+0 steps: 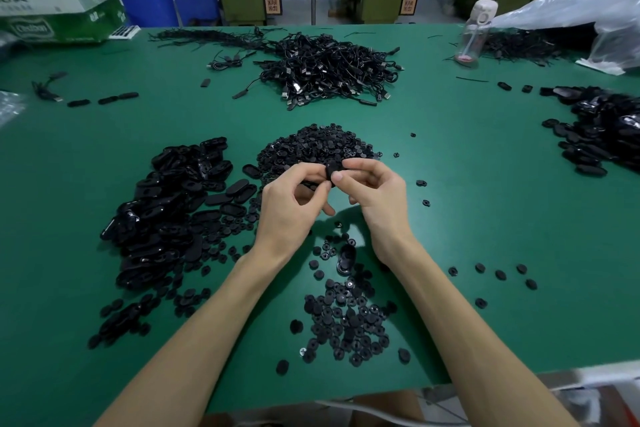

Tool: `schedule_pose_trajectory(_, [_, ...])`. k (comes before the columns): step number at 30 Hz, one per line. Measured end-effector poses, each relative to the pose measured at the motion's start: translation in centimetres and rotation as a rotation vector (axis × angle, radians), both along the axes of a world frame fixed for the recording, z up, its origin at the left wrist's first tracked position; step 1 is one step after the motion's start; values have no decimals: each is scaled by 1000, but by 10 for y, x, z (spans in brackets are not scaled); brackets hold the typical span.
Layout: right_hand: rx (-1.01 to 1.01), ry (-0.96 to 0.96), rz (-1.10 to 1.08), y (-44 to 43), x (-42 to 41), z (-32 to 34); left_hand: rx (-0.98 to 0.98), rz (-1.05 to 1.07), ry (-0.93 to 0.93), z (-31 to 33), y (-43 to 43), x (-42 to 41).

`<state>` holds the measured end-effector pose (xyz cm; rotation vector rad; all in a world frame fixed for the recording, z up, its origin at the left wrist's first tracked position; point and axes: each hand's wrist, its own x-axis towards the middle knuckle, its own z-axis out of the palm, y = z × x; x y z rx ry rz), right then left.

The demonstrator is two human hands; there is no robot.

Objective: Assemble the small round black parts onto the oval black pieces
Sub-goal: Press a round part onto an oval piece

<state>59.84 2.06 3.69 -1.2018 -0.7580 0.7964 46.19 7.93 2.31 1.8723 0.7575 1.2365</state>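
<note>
My left hand (294,199) and my right hand (375,191) meet above the middle of the green table (485,184). Between their fingertips they pinch one black oval piece (333,169); my fingers hide most of it. Just behind it lies a heap of small round black parts (318,149). A second spread of round parts (346,319) lies near the front edge between my forearms. A pile of oval black pieces (173,215) covers the table to the left. One oval piece (346,260) lies alone under my wrists.
A tangle of black cables (329,69) sits at the back centre. More oval pieces (602,135) are heaped at the right edge. A clear bottle (474,33), plastic bags (588,10) and a cardboard box (59,17) stand along the far side. Loose round parts (500,274) dot the right front.
</note>
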Motion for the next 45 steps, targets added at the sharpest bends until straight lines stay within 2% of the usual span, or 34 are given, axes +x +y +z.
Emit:
schedule_pose_trajectory(7, [93,-142,88,0,-3,0,-158,-101,-89,8,-2,-2])
schedule_pose_trajectory(10, [49,-50,120,0,-3,1,-201,-148,-91,9,-1,-3])
schedule_pose_trajectory(14, [-25,232,212,-1,-2,4,-282,-210,-94,9,-3,-3])
schedule_pose_trajectory(17, [-43,318,294,-2,-1,7,-359,-239,-105,9,-1,-3])
schedule_pose_trajectory(27, [-8,248,377,-5,-1,11,-392,-244,-120,13,0,-5])
schedule_pose_trajectory(45, [74,369,351,-5,-2,9,-450,-194,-215,17,1,-10])
